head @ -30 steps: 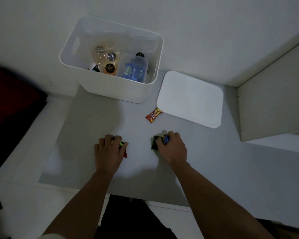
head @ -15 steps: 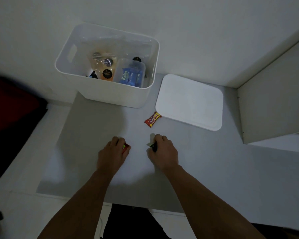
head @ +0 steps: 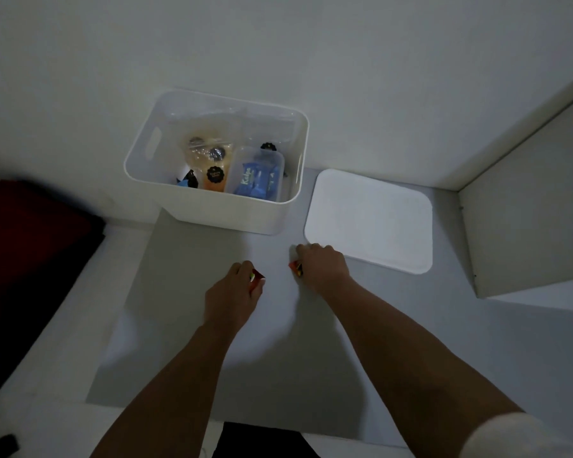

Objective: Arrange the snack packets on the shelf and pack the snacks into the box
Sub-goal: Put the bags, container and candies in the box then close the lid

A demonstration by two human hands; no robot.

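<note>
Gripping small glossy wrappers, left hand (head: 230, 294) and right hand (head: 323, 264) fingers curled tight (rounded white plastic box (head: 212, 209) beyond)

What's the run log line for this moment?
left hand: grips red packet | right hand: on red-orange snack | box: open | lid: beside

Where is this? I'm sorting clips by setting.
Probably a room at home, on the floor: a white storage box of snacks against a plain wall, its lid on a grey mat.
</note>
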